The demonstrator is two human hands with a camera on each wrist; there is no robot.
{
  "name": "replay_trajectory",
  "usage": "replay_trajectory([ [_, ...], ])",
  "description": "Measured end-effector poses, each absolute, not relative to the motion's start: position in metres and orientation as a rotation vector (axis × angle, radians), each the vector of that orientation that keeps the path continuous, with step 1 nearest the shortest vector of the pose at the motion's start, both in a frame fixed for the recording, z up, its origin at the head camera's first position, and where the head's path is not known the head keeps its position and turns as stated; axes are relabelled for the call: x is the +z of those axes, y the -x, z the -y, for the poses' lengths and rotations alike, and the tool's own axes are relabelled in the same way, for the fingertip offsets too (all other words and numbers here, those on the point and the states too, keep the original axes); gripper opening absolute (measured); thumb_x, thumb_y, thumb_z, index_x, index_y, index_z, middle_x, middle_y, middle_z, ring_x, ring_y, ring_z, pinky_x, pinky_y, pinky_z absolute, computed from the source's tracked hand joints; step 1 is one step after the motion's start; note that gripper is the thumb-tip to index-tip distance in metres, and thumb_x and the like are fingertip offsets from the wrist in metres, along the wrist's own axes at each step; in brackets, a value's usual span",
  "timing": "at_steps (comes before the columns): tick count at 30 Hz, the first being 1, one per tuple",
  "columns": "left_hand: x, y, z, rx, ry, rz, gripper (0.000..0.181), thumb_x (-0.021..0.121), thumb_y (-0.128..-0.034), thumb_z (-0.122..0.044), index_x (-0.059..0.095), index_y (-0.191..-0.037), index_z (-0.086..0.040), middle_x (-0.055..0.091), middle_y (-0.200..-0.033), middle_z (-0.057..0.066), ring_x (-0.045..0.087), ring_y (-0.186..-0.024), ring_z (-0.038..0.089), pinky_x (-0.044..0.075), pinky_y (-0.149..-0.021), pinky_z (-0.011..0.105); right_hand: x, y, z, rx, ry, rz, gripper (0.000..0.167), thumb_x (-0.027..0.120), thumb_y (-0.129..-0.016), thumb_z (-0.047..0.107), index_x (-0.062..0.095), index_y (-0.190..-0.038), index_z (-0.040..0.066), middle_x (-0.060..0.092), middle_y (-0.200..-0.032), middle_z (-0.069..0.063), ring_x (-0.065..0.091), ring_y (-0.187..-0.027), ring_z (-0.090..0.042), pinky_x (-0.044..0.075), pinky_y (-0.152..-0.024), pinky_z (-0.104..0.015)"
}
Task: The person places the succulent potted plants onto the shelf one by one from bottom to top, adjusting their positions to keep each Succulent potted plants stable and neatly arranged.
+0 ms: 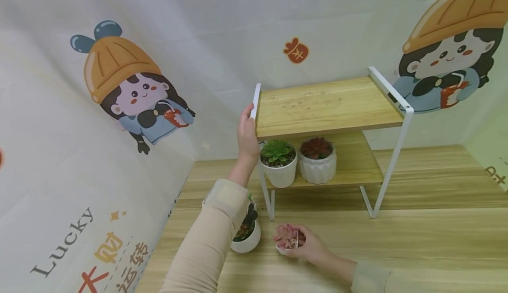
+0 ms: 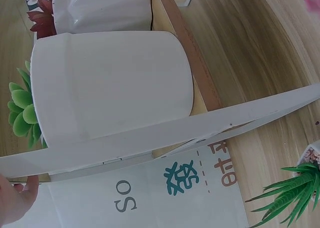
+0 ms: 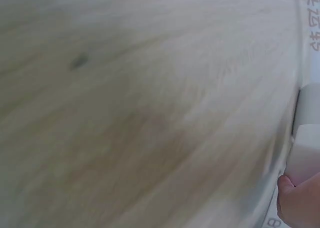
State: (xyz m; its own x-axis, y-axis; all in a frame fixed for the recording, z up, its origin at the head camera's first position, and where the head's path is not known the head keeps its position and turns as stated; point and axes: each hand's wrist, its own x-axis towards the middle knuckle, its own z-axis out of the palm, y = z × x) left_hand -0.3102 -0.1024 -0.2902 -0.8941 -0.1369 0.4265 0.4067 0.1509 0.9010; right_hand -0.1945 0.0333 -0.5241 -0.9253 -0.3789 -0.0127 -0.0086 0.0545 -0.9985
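A two-tier wooden shelf (image 1: pixel 329 103) with a white metal frame (image 2: pixel 125 143) stands on the table. The left hand (image 1: pixel 248 136) grips the frame's upper left end; in the left wrist view that hand (image 2: pixel 17 200) shows at the lower left corner. On the lower tier stand a white pot with a green succulent (image 1: pixel 279 174) and a fluted white pot with a dark red succulent (image 1: pixel 317 169). In front of the shelf, the right hand (image 1: pixel 313 246) holds a small white pot with a pink succulent (image 1: pixel 286 236). The right wrist view shows that hand (image 3: pixel 300 200) against a white pot (image 3: pixel 306 155).
White pots with dark and green plants (image 1: pixel 247 240) stand on the table left of the pink one, partly behind the left sleeve. A spiky green plant (image 2: pixel 295 188) shows in the left wrist view. A printed cloth (image 1: pixel 222 55) hangs behind the wooden table (image 1: pixel 416 240).
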Motion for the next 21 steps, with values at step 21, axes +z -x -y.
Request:
replay_trajectory([
  [21, -0.290, 0.311, 0.102, -1.779, 0.245, 2.041, 0.058, 0.023, -0.0871, -0.029, 0.034, -0.139, -0.006, 0.035, -0.144, 0.006, 0.030, -0.133, 0.021, 0.022, -0.110, 0.038, -0.432, 0.199, -0.160, -1.733, 0.491, -2.429, 0.074, 0.073, -0.074, 0.008, 0.033, -0.131, -0.017, 0.044, -0.125, -0.034, 0.048, -0.113, -0.044, 0.049, -0.088, -0.028],
])
